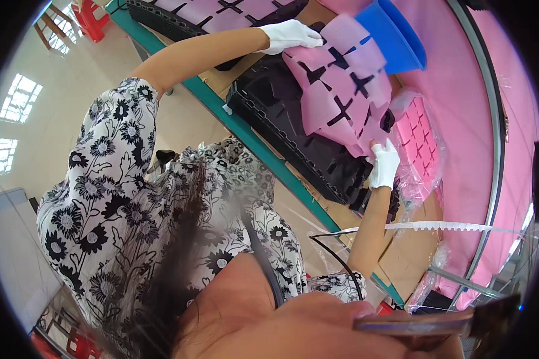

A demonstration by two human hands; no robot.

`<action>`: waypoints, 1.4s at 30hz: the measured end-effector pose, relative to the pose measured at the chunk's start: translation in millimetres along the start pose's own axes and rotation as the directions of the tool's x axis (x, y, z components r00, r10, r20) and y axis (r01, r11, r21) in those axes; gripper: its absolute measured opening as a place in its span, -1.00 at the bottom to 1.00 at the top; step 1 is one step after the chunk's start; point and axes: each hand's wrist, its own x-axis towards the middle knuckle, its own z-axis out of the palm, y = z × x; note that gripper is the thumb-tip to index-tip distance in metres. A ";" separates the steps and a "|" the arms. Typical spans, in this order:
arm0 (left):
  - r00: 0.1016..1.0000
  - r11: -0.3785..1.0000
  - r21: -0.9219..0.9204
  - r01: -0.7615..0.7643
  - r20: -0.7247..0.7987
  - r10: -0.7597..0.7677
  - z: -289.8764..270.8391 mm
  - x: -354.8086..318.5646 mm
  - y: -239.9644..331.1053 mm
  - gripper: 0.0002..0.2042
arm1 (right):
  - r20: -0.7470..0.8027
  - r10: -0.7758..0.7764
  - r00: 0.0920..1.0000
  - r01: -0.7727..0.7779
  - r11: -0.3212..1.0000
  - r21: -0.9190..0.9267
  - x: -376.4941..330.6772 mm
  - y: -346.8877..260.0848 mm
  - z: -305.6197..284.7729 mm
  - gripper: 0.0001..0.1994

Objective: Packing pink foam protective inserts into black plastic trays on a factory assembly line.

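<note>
A thin pink foam sheet (347,90) with cross-shaped cut-outs is bent and lifted over a black moulded plastic tray (275,102). My left hand (292,37), in a white glove, pinches the sheet's far left edge. At the near right corner my right hand (384,166), also gloved in white, grips the sheet between thumb and fingers. The sheet hangs unevenly and hides the tray's right part. On the tray's left, bare black hollows and the ribbed side wall show.
Another black tray with a pink cross-cut sheet (221,15) stands at the far left. A blue bin (395,36) is behind the sheet. Pink cross-cut pieces in clear plastic (418,146) lie at right. The bench has a green edge (221,113); a red stool (91,21) stands beyond.
</note>
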 end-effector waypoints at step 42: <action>0.989 0.979 -0.157 0.129 -0.046 -0.138 -0.8 -13.3 45.7 -0.37 | -0.218 -0.317 0.923 0.165 0.838 -0.520 1.2 -26.8 -11.3 -0.70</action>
